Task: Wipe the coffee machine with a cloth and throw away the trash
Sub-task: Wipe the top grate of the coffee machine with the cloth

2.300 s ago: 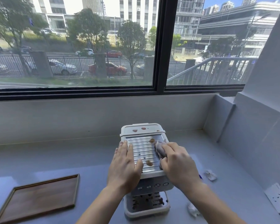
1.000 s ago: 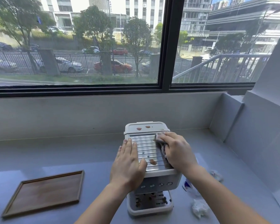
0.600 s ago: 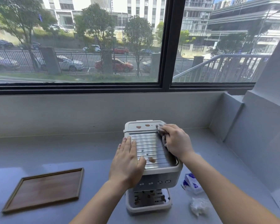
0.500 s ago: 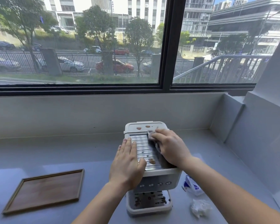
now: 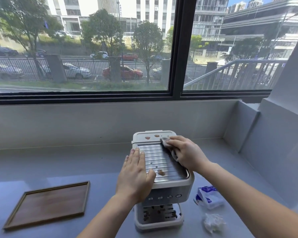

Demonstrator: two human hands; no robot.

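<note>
A small white coffee machine (image 5: 169, 191) stands on the grey counter, its ribbed metal top (image 5: 157, 160) facing me. Brown stains mark the top: two on the white rear lid and one near the front of the ribs. My right hand (image 5: 184, 153) presses a greyish cloth (image 5: 165, 141) onto the rear right corner of the top. My left hand (image 5: 134, 176) lies flat, fingers spread, on the left edge of the machine. To the right of the machine lie a blue-and-white wrapper (image 5: 207, 197) and a crumpled white tissue (image 5: 213, 223).
A wooden tray (image 5: 46, 204) lies on the counter at the left. A low grey wall and a window run along the back. A stepped wall closes off the right side. A white socket plate is partly visible at the lower right edge.
My right hand has slid the cloth from the front right of the ribbed top to the rear right corner. One stain in the middle of the ribs is gone. My left hand stayed put.
</note>
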